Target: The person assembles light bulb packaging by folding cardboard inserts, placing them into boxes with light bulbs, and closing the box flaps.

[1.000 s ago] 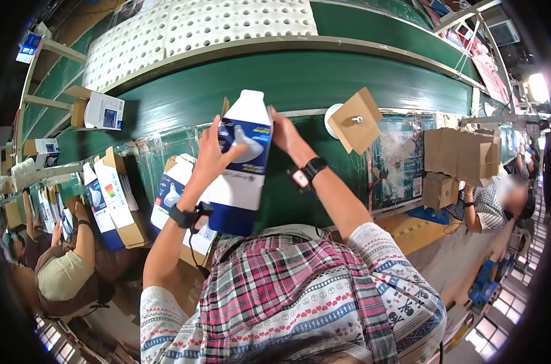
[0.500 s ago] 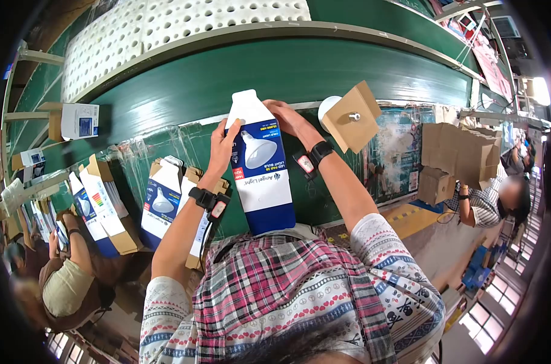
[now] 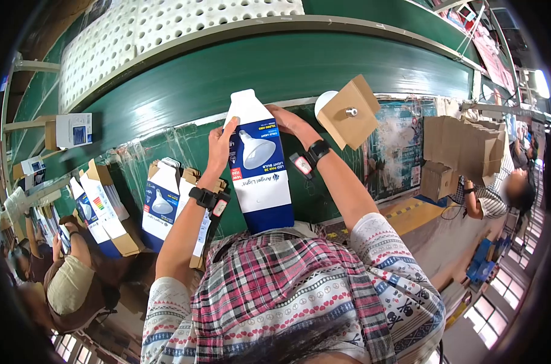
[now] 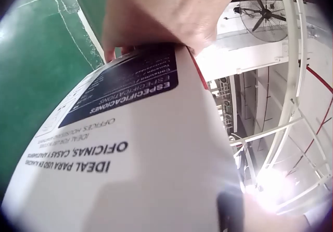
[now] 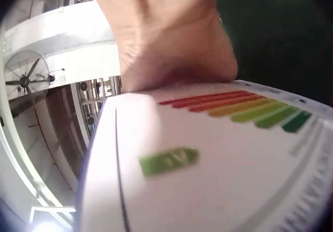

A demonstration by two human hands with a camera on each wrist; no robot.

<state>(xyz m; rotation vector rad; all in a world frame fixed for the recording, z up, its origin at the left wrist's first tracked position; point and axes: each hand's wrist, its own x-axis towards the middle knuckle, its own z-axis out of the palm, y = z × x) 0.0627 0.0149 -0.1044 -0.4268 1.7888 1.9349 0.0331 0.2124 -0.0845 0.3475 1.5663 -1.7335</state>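
Note:
A blue and white LED light bulb box [image 3: 263, 188] stands between both hands, its printed bulb panel facing up toward the head camera and its white top flap raised. My left hand [image 3: 220, 145] grips its upper left side, thumb on the front edge. On the upper right side, my right hand [image 3: 292, 124] holds the box, its fingers partly hidden behind it. The left wrist view shows that hand over a side panel [image 4: 130, 180] with specification text. In the right wrist view, a panel with coloured energy bars [image 5: 234, 180] lies under the hand.
To the right, a bulb [image 3: 326, 102] sits in a folded cardboard insert [image 3: 348, 115]. More printed boxes [image 3: 160, 203] stand at left, and brown cardboard pieces [image 3: 451, 148] at right. Beyond lie a green conveyor belt [image 3: 275, 67] and a white perforated foam tray [image 3: 178, 30]. Other people work at both sides.
The box has turned from a tilted, angled pose until its printed front faces the head camera. My left hand has shifted from across the front to the left edge.

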